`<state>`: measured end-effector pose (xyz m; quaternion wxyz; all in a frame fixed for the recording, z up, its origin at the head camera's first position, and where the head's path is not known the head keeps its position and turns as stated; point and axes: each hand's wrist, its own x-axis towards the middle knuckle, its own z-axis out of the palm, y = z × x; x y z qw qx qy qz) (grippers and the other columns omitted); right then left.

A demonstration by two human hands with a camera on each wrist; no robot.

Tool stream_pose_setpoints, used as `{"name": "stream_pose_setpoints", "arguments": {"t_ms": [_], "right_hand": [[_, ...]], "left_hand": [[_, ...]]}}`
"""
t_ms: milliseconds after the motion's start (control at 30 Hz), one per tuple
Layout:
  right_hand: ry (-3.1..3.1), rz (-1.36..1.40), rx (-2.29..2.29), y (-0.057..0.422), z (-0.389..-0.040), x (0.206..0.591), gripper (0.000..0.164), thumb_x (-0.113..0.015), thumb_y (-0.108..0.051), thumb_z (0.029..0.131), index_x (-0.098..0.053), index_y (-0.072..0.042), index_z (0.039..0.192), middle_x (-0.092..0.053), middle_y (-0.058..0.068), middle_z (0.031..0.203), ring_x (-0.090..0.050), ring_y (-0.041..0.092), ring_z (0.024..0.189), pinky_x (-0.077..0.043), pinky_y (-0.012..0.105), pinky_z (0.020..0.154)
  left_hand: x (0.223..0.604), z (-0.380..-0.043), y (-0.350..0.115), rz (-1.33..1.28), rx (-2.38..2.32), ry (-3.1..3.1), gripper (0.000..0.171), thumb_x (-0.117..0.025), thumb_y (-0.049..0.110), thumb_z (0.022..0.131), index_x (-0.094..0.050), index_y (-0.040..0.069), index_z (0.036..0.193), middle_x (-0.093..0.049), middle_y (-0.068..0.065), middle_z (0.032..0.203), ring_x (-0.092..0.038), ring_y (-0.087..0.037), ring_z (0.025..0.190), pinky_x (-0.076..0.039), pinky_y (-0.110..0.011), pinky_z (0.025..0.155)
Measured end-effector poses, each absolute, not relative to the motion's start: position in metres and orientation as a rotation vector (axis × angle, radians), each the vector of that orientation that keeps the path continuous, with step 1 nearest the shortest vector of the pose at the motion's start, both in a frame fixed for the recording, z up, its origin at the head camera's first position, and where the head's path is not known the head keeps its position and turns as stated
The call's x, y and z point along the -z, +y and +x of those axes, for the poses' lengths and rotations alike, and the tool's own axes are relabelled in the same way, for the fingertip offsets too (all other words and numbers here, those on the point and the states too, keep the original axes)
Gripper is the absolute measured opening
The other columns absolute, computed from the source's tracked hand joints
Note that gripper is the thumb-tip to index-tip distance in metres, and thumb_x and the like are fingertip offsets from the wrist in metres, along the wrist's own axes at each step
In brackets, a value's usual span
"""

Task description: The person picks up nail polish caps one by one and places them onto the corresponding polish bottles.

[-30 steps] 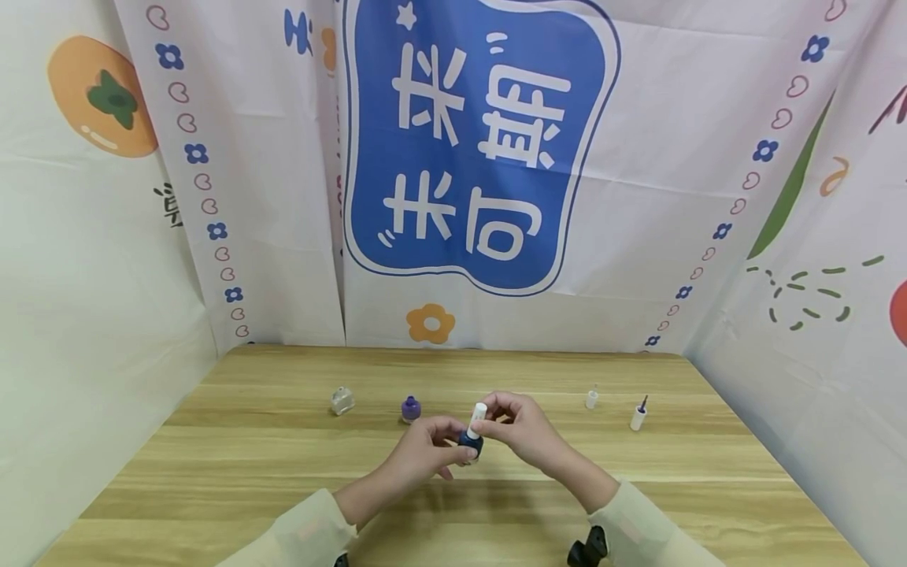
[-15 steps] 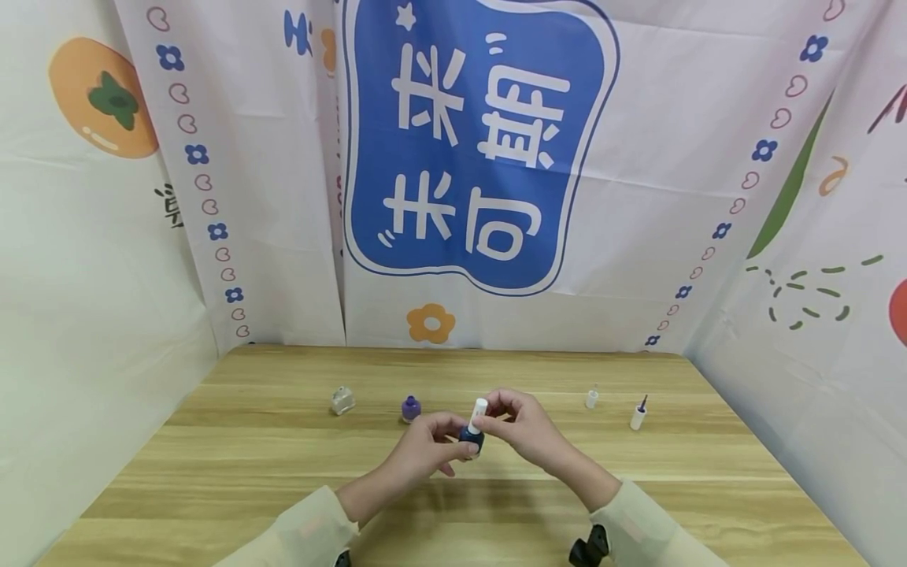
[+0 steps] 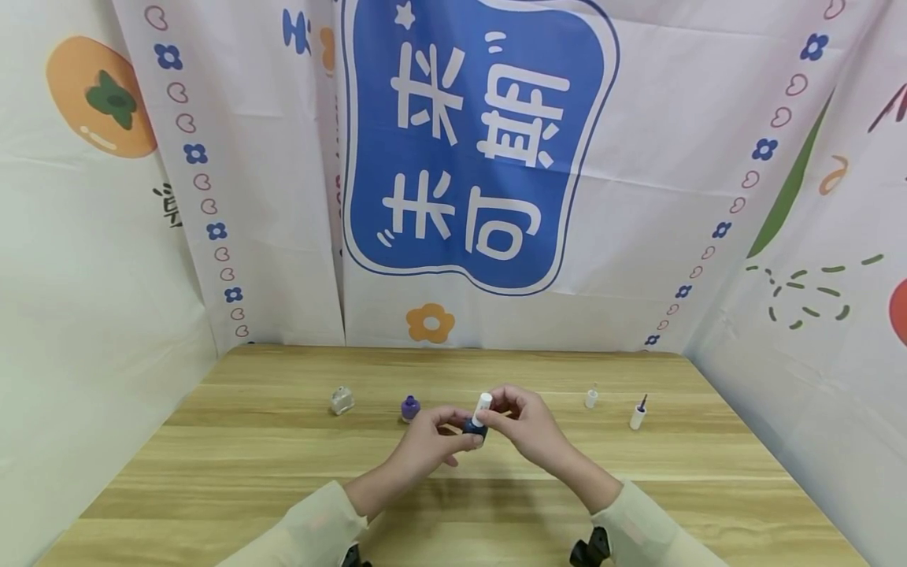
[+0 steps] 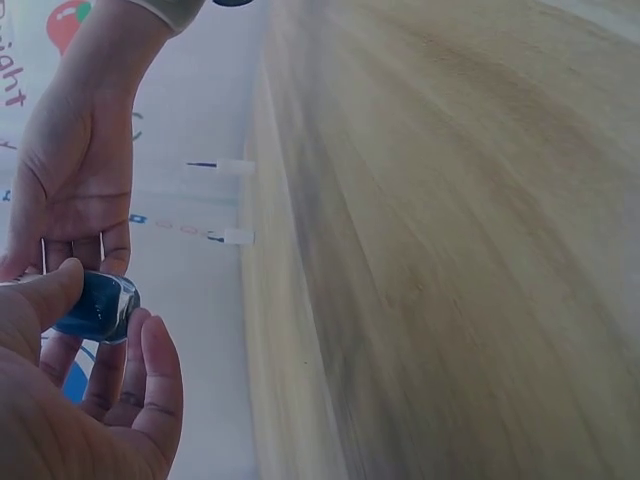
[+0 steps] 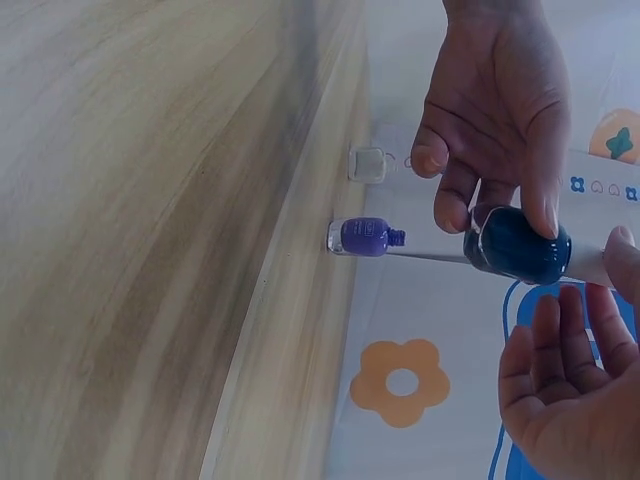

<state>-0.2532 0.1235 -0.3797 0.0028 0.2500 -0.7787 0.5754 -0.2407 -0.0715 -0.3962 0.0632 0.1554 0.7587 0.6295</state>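
Observation:
My left hand point(image 3: 434, 439) holds a bottle of dark blue nail polish point(image 5: 515, 245) between thumb and fingers, raised over the table and tilted a little to the right. The thumb and fingers of my right hand point(image 3: 523, 417) pinch its white cap point(image 3: 484, 406), which sits at the bottle's neck. Just beyond the left hand stands an uncapped purple nail polish bottle point(image 3: 410, 408). Farther left is a clear nail polish bottle point(image 3: 342, 400). In the left wrist view, the blue bottle's glass base point(image 4: 125, 305) shows between the left fingers.
Two white caps stand at the back right with brushes pointing up: a smaller cap point(image 3: 591, 399) and one with a purple-stained brush point(image 3: 638, 415). The wooden table point(image 3: 283, 472) ends at a printed cloth backdrop point(image 3: 638, 236), with cloth at both sides too.
Both hands have shifted slightly up and to the right in the head view, carrying the blue bottle and its cap with them. The other bottles and caps have stayed put.

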Motion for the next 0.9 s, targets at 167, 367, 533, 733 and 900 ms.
{"name": "stream_pose_setpoints", "arguments": {"t_ms": [167, 367, 533, 733, 900], "right_hand": [[-2.436, 0.753, -1.768, 0.127, -0.255, 0.378, 0.018, -0.068, -0.021, 0.093, -0.065, -0.004, 0.098, -0.063, 0.007, 0.09, -0.058, 0.025, 0.081, -0.051, 0.027, 0.067], [-2.422, 0.71, -1.775, 0.13, -0.251, 0.369, 0.016, -0.066, -0.016, 0.094, -0.063, -0.002, 0.1, -0.062, 0.006, 0.09, -0.058, 0.023, 0.082, -0.051, 0.027, 0.066], [-2.412, 0.663, -1.752, 0.131, -0.243, 0.357, 0.012, -0.066, -0.01, 0.094, -0.062, 0.001, 0.098, -0.06, 0.007, 0.087, -0.056, 0.018, 0.079, -0.05, 0.026, 0.065], [-2.419, 0.542, -1.73, 0.137, -0.259, 0.372, 0.012, -0.068, -0.014, 0.093, -0.064, -0.003, 0.097, -0.061, 0.005, 0.086, -0.056, 0.018, 0.079, -0.049, 0.025, 0.065], [-2.381, 0.516, -1.732, 0.141, -0.265, 0.381, 0.016, -0.069, -0.018, 0.092, -0.064, -0.004, 0.096, -0.061, 0.006, 0.086, -0.056, 0.019, 0.08, -0.05, 0.026, 0.066]], "left_hand": [[0.396, -0.244, -0.067, 0.487, -1.897, 2.334, 0.032, -0.079, 0.02, 0.083, -0.069, 0.007, 0.111, -0.066, -0.003, 0.097, -0.062, -0.018, 0.077, -0.057, -0.037, 0.059], [0.395, -0.251, -0.058, 0.519, -1.875, 2.378, 0.03, -0.079, 0.021, 0.083, -0.071, 0.009, 0.109, -0.066, -0.004, 0.097, -0.062, -0.018, 0.079, -0.057, -0.036, 0.062], [0.395, -0.256, -0.052, 0.517, -1.869, 2.401, 0.03, -0.079, 0.023, 0.083, -0.071, 0.009, 0.108, -0.066, -0.003, 0.095, -0.062, -0.017, 0.08, -0.057, -0.035, 0.062], [0.395, -0.262, -0.044, 0.496, -1.86, 2.413, 0.03, -0.079, 0.023, 0.083, -0.071, 0.01, 0.109, -0.065, -0.003, 0.094, -0.062, -0.017, 0.08, -0.058, -0.04, 0.066], [0.398, -0.27, -0.038, 0.487, -1.84, 2.432, 0.029, -0.078, 0.02, 0.084, -0.071, 0.009, 0.11, -0.064, -0.003, 0.093, -0.061, -0.016, 0.079, -0.058, -0.04, 0.066]]}}
